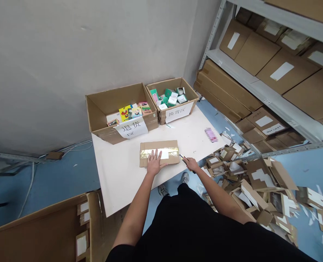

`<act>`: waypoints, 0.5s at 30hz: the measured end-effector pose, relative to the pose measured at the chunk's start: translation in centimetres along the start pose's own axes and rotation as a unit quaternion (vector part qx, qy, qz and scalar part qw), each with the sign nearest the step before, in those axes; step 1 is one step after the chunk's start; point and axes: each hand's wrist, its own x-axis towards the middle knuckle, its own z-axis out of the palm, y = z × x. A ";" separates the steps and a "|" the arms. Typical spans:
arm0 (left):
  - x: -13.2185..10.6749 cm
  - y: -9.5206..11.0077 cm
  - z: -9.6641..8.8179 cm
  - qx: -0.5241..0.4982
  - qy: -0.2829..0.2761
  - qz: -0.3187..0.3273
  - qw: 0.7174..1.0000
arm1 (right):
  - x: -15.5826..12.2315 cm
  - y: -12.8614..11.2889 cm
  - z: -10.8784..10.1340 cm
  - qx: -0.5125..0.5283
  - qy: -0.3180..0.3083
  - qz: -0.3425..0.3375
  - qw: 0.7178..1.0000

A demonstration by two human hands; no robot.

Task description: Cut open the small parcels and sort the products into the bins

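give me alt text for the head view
A person's left hand rests on a taped cardboard parcel on a white table; the right hand holds a box cutter near the parcel's right end. Behind stand two open cardboard boxes with handwritten signs; cartons litter the blue floor.

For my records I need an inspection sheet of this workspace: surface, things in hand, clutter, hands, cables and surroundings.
Surface: white table bearing two open cartons, the left one with colourful printed items, the right one with small boxes; blurred pink item near the right edge.
Things in hand: taped carton lying flat; cutter at its right end, contact unclear.
Clutter: opened boxes and paper scraps on the floor, right.
Hands: left hand spread on the taped carton; right hand grips the cutter.
Cables: pale cable at left.
Surroundings: grey wall; loaded shelving at right.
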 end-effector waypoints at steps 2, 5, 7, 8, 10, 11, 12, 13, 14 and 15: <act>0.2 -0.2 -0.4 -0.009 0.009 0.006 1.000 | -0.1 0.0 0.1 0.050 0.059 0.027 0.997; 0.5 -1.3 -1.2 -0.022 0.040 -0.028 0.999 | -0.2 -0.4 1.4 0.084 0.119 0.068 0.987; 0.5 -2.4 -1.6 -0.024 0.065 -0.075 0.995 | -0.4 -0.9 2.7 0.048 0.110 0.072 0.990; 0.4 -2.9 -1.7 -0.023 0.070 -0.092 0.993 | -0.3 -1.3 3.4 0.020 0.102 0.067 0.992; -0.1 -3.4 -1.5 -0.018 0.065 -0.105 0.992 | 0.1 -2.2 4.3 -0.036 0.093 0.057 0.993; -0.4 -3.4 -1.4 -0.013 0.060 -0.109 0.992 | 0.6 -2.7 4.5 -0.058 0.092 0.053 0.993; -0.8 -3.2 -1.2 -0.008 0.056 -0.118 0.991 | 1.2 -3.4 4.5 -0.073 0.092 0.052 0.992; -1.2 -2.7 -1.0 -0.001 0.053 -0.132 0.990 | 2.0 -4.1 4.3 -0.082 0.095 0.053 0.991; -1.6 -2.2 -0.9 0.006 0.051 -0.149 0.987 | 3.0 -5.0 3.9 -0.085 0.102 0.055 0.990; -1.9 -1.6 -0.8 0.012 0.047 -0.164 0.985 | 4.1 -5.9 3.3 -0.083 0.114 0.055 0.989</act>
